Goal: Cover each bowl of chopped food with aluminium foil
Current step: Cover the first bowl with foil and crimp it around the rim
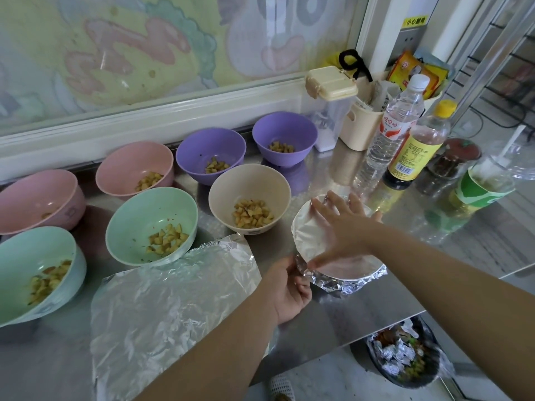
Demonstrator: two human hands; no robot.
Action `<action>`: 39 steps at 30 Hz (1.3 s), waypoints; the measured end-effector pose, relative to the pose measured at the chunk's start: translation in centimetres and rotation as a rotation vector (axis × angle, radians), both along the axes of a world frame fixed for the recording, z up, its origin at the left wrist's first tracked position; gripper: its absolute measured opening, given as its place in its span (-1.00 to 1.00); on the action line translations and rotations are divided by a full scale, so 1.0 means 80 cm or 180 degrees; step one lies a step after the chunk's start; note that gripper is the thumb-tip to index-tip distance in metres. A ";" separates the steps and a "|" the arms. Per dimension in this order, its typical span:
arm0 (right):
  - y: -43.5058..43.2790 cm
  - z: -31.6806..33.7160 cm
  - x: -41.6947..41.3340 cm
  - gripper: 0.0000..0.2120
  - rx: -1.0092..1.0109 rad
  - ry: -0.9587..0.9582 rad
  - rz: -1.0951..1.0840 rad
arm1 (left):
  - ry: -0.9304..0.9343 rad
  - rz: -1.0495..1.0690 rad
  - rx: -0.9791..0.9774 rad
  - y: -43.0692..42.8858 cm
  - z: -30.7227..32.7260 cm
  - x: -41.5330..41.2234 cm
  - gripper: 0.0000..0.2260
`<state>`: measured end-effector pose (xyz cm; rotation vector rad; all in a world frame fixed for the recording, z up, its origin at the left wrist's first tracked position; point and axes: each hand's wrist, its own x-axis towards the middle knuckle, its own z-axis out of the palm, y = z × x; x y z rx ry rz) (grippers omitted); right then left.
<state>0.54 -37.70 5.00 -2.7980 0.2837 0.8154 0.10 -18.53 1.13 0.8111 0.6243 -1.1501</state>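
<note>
Foil-covered bowl (344, 266) sits lower right of centre on the steel counter (362, 311), foil crimped down round its rim. Right hand (344, 224) lies flat on top, fingers spread wide, pressing the foil and holding nothing. Left hand (289, 287) cups the bowl's left side, thumb and fingers curled onto the crimped edge, gripping it. This one looks nearly done; seven bowls are not yet covered, by my count. Spare foil sheet (173, 299) lies flat just left of the left hand, long axis running from lower left up toward the beige bowl (252, 183), its upper corner near that bowl's base. Beige bowl is the nearest uncovered one, up-left of the covered one. Left hand is nearer to both sheet and beige bowl — likely the one to reach.
</note>
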 end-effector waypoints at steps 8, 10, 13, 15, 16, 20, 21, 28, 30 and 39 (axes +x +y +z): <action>0.001 0.002 0.000 0.56 0.0081 0.0051 -0.0023 | 0.0264 0.0113 -0.0072 0.000 -0.007 -0.003 -0.69; 0.001 0.003 0.000 0.55 0.0079 0.0065 -0.0017 | 0.0286 0.0125 0.0004 -0.004 -0.006 -0.001 -0.69; 0.002 0.007 -0.002 0.48 0.0061 0.0095 -0.0031 | 0.0247 0.0092 0.0164 -0.009 -0.005 0.003 -0.75; 0.004 0.009 -0.003 0.43 0.0001 0.0099 -0.0051 | 0.0208 0.0045 0.0274 -0.011 -0.006 0.006 -0.78; 0.005 0.010 -0.003 0.42 -0.0017 0.0100 -0.0051 | 0.0190 0.0031 0.0324 -0.012 -0.006 0.008 -0.78; 0.005 0.010 -0.004 0.43 -0.0024 0.0103 -0.0056 | 0.0034 0.0092 0.0408 -0.014 -0.009 0.009 -0.82; 0.005 0.010 -0.004 0.43 -0.0026 0.0103 -0.0062 | -0.0025 0.0106 0.0387 -0.013 -0.008 0.009 -0.82; 0.008 0.014 -0.005 0.41 -0.0040 0.0091 -0.0069 | -0.0918 -0.0487 0.0041 0.012 -0.003 0.010 -0.78; 0.008 0.015 -0.005 0.41 -0.0054 0.0086 -0.0067 | -0.1434 -0.0789 0.0279 0.012 -0.006 0.010 -0.79; 0.008 0.016 -0.007 0.41 -0.0037 0.0084 -0.0047 | -0.4355 -0.1947 0.1756 0.023 -0.008 0.033 -0.82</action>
